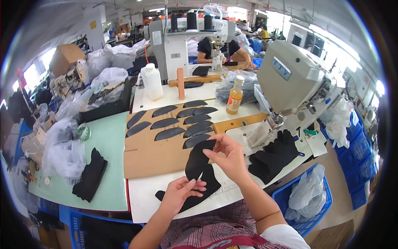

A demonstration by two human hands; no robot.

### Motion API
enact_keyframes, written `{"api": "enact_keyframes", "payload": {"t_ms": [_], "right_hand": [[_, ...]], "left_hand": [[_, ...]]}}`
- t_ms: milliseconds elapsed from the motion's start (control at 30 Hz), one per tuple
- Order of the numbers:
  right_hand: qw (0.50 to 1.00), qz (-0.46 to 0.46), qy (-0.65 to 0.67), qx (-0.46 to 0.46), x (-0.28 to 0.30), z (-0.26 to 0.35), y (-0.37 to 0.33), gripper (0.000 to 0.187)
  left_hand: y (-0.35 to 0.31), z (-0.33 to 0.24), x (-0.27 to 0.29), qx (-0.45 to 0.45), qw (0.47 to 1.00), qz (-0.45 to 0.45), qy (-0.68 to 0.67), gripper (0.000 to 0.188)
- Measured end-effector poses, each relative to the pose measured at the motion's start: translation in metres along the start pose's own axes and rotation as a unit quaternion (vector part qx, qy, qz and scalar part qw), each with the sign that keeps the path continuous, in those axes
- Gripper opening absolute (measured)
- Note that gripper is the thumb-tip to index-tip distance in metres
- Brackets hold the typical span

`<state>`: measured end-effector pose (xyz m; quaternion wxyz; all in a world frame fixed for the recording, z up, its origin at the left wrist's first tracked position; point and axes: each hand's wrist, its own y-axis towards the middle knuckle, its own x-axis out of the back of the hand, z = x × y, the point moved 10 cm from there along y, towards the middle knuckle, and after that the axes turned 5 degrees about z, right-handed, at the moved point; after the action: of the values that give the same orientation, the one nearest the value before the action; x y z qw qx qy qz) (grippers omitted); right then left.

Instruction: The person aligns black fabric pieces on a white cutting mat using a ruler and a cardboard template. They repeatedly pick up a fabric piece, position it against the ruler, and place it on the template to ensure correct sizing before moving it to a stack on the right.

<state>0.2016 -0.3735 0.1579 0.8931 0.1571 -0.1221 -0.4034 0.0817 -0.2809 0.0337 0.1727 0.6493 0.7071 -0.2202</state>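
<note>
Head view: both hands grip one matte black, curved fabric piece over the white table edge. Left hand pinches its lower end with curled fingers; right hand pinches the upper edge. Beside it, flat brown cardboard carries rows of dark leaf-shaped cut pieces.

Orange bottle beside grey sewing machine
</note>
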Motion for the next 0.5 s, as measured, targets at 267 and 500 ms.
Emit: {"api": "enact_keyframes", "payload": {"t_ms": [267, 500], "right_hand": [[0.998, 0.028, -0.054, 0.016, 0.016, -0.02, -0.025, 0.016], [0.993, 0.032, -0.04, -0.107, 0.04, -0.087, -0.058, 0.021]], "left_hand": [[-0.025, 0.0, 0.019, -0.111, 0.964, -0.113, 0.212, 0.015], [-0.023, 0.007, 0.033, -0.082, 0.917, -0.173, 0.349, 0.012]]}}
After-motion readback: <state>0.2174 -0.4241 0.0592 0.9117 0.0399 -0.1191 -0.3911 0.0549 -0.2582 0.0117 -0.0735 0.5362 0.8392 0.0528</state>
